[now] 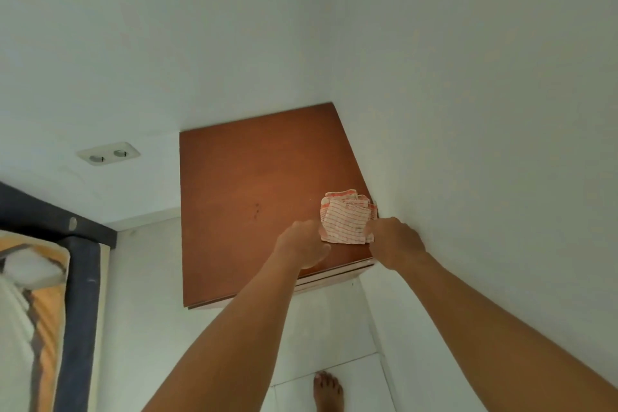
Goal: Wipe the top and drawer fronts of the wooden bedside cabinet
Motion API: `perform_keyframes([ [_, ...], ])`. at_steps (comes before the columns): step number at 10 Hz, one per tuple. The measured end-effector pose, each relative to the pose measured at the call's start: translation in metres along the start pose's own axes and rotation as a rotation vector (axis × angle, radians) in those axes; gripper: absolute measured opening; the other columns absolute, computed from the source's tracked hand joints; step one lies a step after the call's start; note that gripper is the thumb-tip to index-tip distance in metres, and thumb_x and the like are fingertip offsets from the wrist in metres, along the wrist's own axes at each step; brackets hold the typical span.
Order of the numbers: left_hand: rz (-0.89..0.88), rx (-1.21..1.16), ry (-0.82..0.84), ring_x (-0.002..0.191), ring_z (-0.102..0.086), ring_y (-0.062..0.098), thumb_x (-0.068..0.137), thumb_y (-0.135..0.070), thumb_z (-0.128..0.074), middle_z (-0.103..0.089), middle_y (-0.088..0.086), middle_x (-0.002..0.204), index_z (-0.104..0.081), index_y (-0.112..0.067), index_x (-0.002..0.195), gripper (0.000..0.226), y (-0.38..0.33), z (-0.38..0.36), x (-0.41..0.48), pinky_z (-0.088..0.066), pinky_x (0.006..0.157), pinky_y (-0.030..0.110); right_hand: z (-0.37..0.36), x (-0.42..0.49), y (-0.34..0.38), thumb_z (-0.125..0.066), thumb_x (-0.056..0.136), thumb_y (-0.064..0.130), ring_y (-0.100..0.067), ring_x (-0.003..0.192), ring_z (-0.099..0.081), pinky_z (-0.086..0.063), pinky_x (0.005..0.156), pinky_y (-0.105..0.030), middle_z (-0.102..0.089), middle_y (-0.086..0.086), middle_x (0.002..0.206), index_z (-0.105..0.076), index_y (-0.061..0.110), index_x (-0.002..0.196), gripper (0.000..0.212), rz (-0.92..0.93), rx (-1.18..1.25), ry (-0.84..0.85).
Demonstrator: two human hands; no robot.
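The wooden bedside cabinet [247, 184] stands in the room's corner, and I look down on its reddish-brown top. A white cloth with red stripes [346, 216], folded and bunched, lies on the top near the front right corner, close to the wall. My left hand [302, 242] pinches the cloth's near left edge. My right hand [396, 241] pinches its near right edge, beside the wall. Only a thin strip of the drawer fronts [334, 276] shows under the top's front edge.
White walls close in behind and to the right of the cabinet. A double wall socket [108, 153] sits left of it. A dark bed frame [80, 274] with a mattress fills the lower left. A bare foot [327, 390] stands on the white tiled floor.
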State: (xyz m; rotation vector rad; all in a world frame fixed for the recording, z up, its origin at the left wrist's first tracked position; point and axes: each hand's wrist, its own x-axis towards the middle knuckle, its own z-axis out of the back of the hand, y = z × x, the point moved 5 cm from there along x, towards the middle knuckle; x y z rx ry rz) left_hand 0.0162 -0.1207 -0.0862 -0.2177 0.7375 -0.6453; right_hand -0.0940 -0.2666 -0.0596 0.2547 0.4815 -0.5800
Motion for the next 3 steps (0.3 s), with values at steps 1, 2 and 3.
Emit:
perform_keyframes([
  [1, 0.047, -0.03, -0.005, 0.117, -0.062, 0.021, 0.091, -0.04, -0.059, -0.066, -0.003, 0.127, -0.065, -0.027, 0.124, 0.036, 0.023, 0.011, -0.02, -0.052, 0.101, 0.045, -0.001, -0.013, 0.012, -0.055, 0.098, 0.02, -0.026, 0.097, -0.068, -0.055, 0.079, -0.033, -0.068, -0.005, 0.112, -0.064, 0.021, 0.123, 0.026, 0.006, -0.003, 0.008],
  [2, 0.085, -0.073, -0.037, 0.115, -0.063, 0.021, 0.088, -0.045, -0.057, -0.067, -0.001, 0.127, -0.065, -0.027, 0.124, 0.041, 0.053, 0.04, -0.042, -0.051, 0.101, 0.044, 0.014, -0.026, 0.032, -0.055, 0.097, 0.025, -0.026, 0.1, -0.067, -0.054, 0.081, -0.033, -0.067, -0.005, 0.115, -0.063, 0.024, 0.124, 0.029, 0.011, 0.001, -0.005],
  [3, 0.098, -0.114, -0.055, 0.117, -0.063, 0.02, 0.092, -0.041, -0.056, -0.067, -0.002, 0.128, -0.065, -0.021, 0.129, 0.042, 0.09, 0.053, -0.086, -0.05, 0.103, 0.038, 0.034, -0.05, 0.051, -0.056, 0.096, 0.03, -0.025, 0.108, -0.064, -0.052, 0.087, -0.031, -0.064, -0.002, 0.128, -0.061, 0.03, 0.13, 0.034, 0.059, 0.084, -0.032],
])
